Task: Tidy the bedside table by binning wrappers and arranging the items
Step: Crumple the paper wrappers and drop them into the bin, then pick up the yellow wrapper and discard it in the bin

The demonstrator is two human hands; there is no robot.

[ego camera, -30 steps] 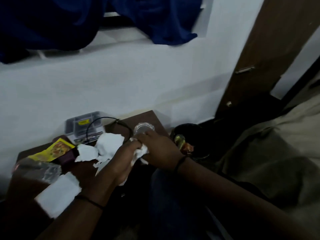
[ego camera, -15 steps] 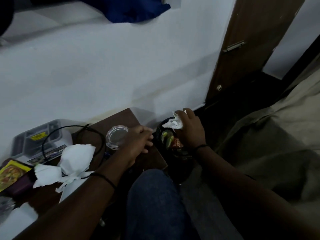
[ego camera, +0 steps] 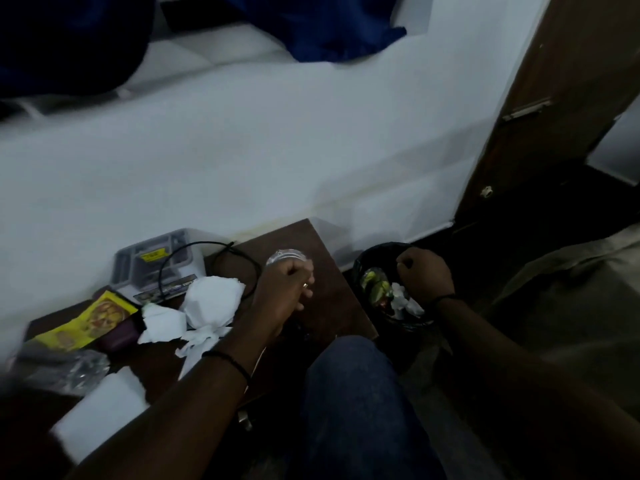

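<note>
The bedside table point(ego camera: 332, 306), dark brown wood, fills the lower left against a pale wall; a brown door stands at 2 o'clock and blue cloth hangs at 12 o'clock. The black bin point(ego camera: 377, 258) sits just beside the table's right edge, at 3 o'clock from it, with white tissue and green wrappers already inside.

On the table, the largest loose waste is the crumpled tissue point(ego camera: 211, 299) near the middle, with a smaller wad touching it at 9 o'clock. It looks light, soft and crushable; I judge it best bunched in a fist from above, since torn strips trail toward 6 o'clock. The yellow wrapper point(ego camera: 86, 320) lies at 9 o'clock: thin, probably slick, best pinched at an edge. A clear plastic box point(ego camera: 156, 261) and black cable point(ego camera: 235, 254) sit at the back.

The left hand point(ego camera: 284, 289) hovers by a clear glass point(ego camera: 285, 255), fingers curled; whether they pinch anything I cannot tell. The right hand point(ego camera: 426, 271) hangs over the bin, fingers curled into a fist, apparently holding nothing.
</note>
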